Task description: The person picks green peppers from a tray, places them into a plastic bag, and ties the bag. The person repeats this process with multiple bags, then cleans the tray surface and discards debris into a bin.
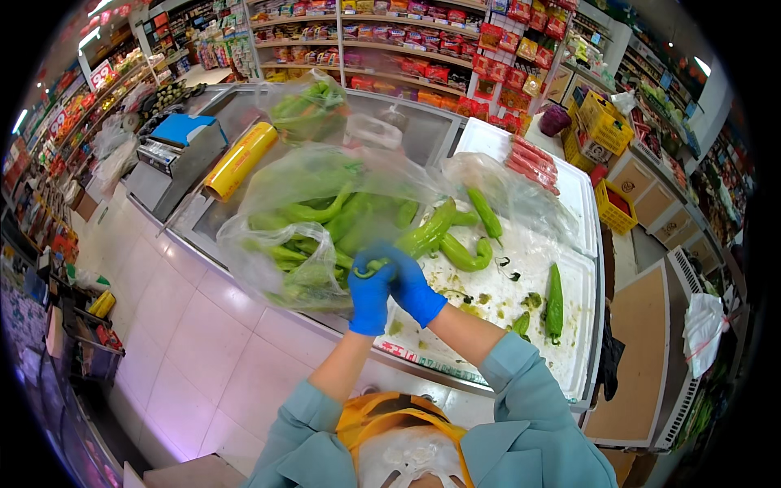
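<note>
Both my hands wear blue gloves and meet at the front edge of the counter. A long green pepper point(428, 232) runs up and right from my right hand point(416, 285), which grips it. A curled green end point(371, 268), seemingly of this same pepper, shows at the fingers of my left hand point(370, 296). Just left of the hands lies a large clear plastic bag point(274, 226) full of green peppers point(317, 210). Right of them, a curved green pepper point(467, 253) and a straighter one point(486, 213) rest on a white foam tray point(488, 341).
Another green pepper point(554, 305) and plant scraps point(532, 300) lie on the tray. Behind are red-wrapped sticks point(532, 163), a yellow roll of film point(241, 161), a second bag of green vegetables point(308, 110) and a wrapping machine point(165, 161). Yellow crates point(601, 125) stand at right.
</note>
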`<act>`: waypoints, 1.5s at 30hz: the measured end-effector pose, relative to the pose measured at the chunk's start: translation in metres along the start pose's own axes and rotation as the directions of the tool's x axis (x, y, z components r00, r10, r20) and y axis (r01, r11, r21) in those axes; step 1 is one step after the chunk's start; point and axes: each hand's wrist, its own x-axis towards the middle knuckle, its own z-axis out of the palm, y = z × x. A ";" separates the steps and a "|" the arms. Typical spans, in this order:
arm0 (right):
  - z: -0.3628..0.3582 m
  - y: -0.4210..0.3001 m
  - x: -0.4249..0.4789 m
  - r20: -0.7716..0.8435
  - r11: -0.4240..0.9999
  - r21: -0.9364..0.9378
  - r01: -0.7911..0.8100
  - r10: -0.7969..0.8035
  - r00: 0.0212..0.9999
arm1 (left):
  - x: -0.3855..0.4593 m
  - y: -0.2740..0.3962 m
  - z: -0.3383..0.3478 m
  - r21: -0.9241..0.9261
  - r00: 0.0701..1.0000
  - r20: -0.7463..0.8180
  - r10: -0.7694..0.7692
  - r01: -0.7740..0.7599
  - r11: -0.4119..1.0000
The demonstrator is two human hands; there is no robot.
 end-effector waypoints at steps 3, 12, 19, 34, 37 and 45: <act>-0.007 0.005 0.008 -0.018 0.977 -0.180 0.119 -0.124 0.992 | -0.002 0.012 -0.004 0.215 0.998 -0.012 0.062 -0.058 0.975; -0.027 -0.013 0.022 -0.020 0.782 -0.483 0.394 -0.460 0.888 | -0.010 0.013 -0.019 0.325 0.990 -0.002 0.140 -0.132 0.937; -0.077 -0.126 -0.001 -0.305 0.663 -0.652 0.367 -0.673 0.674 | -0.022 0.000 -0.036 0.135 0.999 -0.035 0.030 -0.025 0.991; -0.117 -0.130 -0.007 -0.233 0.483 -0.828 0.286 -0.759 0.608 | -0.033 0.004 -0.010 0.442 0.982 0.052 0.183 -0.187 0.877; -0.086 -0.112 -0.020 0.628 -0.414 -0.774 0.479 -0.601 0.495 | -0.027 0.025 -0.007 0.550 0.902 0.374 0.217 -0.404 0.731; -0.039 -0.070 -0.035 0.370 -0.187 -0.884 0.429 0.280 0.886 | -0.005 0.071 0.006 0.311 0.216 0.900 -0.379 -0.927 0.210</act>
